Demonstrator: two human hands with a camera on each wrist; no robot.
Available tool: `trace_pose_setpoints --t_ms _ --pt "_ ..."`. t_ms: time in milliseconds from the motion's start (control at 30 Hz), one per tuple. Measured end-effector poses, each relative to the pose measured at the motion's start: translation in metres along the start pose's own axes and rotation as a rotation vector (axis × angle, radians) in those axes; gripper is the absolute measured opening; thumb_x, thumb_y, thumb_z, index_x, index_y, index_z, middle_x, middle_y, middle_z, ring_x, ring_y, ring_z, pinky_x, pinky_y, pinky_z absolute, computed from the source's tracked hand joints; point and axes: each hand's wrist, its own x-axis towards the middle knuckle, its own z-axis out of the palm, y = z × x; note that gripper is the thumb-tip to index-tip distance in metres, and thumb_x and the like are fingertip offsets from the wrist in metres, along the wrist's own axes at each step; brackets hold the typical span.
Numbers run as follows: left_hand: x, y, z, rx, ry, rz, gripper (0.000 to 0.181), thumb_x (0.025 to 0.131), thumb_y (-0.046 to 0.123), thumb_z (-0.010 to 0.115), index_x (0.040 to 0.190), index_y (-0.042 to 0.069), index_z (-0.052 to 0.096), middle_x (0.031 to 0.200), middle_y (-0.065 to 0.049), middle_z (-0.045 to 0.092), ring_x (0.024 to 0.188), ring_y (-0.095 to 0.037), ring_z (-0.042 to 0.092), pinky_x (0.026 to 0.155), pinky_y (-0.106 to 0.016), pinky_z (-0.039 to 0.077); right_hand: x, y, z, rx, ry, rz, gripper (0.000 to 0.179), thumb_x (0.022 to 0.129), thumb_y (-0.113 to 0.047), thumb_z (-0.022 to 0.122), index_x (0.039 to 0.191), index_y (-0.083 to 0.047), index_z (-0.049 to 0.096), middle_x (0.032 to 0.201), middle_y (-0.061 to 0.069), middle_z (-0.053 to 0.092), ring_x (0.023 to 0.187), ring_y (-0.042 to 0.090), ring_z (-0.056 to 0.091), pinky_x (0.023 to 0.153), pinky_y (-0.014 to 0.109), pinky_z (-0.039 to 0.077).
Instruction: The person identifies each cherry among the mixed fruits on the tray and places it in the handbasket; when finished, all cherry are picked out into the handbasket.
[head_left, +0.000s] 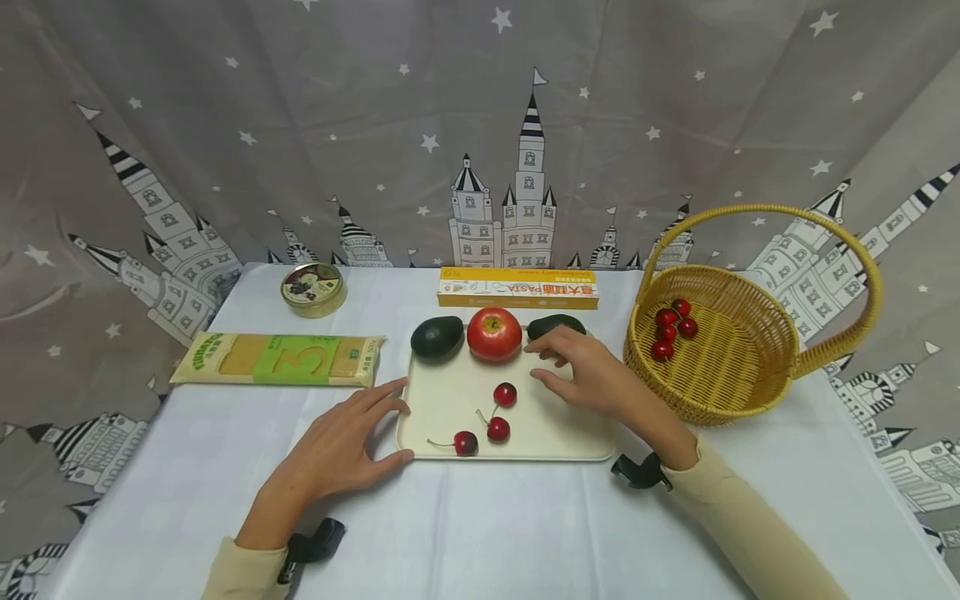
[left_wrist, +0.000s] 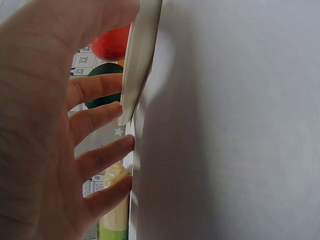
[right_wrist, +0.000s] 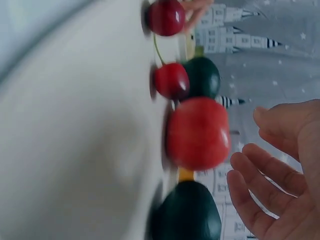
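Observation:
My left hand (head_left: 337, 450) rests at the left edge of a cream tray (head_left: 562, 433), its fingers spread and touching the rim. Over the tray's right side hovers my right hand (head_left: 588, 375), fingers loosely bent and nothing held. Just beyond its fingertips lies a dark green avocado (head_left: 555, 324), partly hidden by the hand. A red apple-like fruit (head_left: 494, 335) and another avocado (head_left: 437, 337) sit along the tray's back. Nearer the front are three cherries: one upper cherry (head_left: 505, 394), one middle cherry (head_left: 498, 429) and one lower cherry (head_left: 466, 443).
A yellow wicker basket (head_left: 750, 400) with a tall handle stands right of the tray, several cherries (head_left: 664, 332) inside. Behind the tray lies a pasta box (head_left: 517, 288). To the left are a noodle packet (head_left: 281, 359) and a round tin (head_left: 313, 290).

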Motion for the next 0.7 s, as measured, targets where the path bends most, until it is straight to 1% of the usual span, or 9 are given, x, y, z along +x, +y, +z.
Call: trace_pose_setpoints --t_ms 133,300,467,533,700 --pt "-0.001 0.000 -0.001 -0.002 0.002 -0.001 0.052 0.089 0.056 0.080 0.127 0.022 0.068 0.165 -0.004 0.050 0.141 -0.035 0.057 0.108 -0.059 0.053 0.004 -0.005 0.012 0.014 -0.039 -0.028 0.034 0.097 -0.012 0.081 0.129 -0.003 0.072 0.121 0.014 0.073 0.104 0.028 0.074 0.089 0.041 0.064" --pt "0.000 0.001 -0.001 -0.007 -0.001 0.003 0.053 0.089 0.056 0.080 0.128 0.022 0.068 0.166 -0.005 0.049 0.143 -0.035 0.056 0.109 -0.059 0.052 0.007 -0.010 0.024 0.017 -0.077 -0.019 0.037 0.095 -0.010 0.081 0.131 -0.006 0.072 0.125 0.008 0.073 0.109 0.024 0.071 0.094 0.040 0.062" --pt "0.000 0.001 -0.002 -0.007 -0.006 -0.005 0.052 0.089 0.055 0.080 0.128 0.022 0.067 0.166 -0.005 0.049 0.143 -0.035 0.056 0.108 -0.059 0.052 0.006 -0.012 0.034 -0.020 -0.114 0.007 0.040 0.094 -0.010 0.083 0.132 -0.011 0.071 0.128 0.001 0.073 0.114 0.018 0.069 0.099 0.037 0.060" --pt "0.000 0.001 -0.002 -0.008 -0.009 -0.009 0.052 0.089 0.055 0.080 0.127 0.023 0.067 0.166 -0.004 0.049 0.144 -0.035 0.056 0.109 -0.060 0.052 0.006 -0.012 0.037 -0.037 -0.136 0.016 0.041 0.093 -0.011 0.083 0.132 -0.011 0.071 0.128 0.002 0.073 0.117 0.018 0.068 0.102 0.038 0.059" --pt "0.000 0.002 -0.002 -0.012 -0.014 -0.018 0.052 0.089 0.055 0.080 0.128 0.022 0.067 0.166 -0.004 0.049 0.145 -0.035 0.055 0.110 -0.060 0.051 0.005 -0.015 0.044 -0.091 -0.197 0.031 0.036 0.095 -0.013 0.081 0.130 -0.012 0.074 0.127 0.002 0.073 0.119 0.018 0.066 0.104 0.039 0.057"
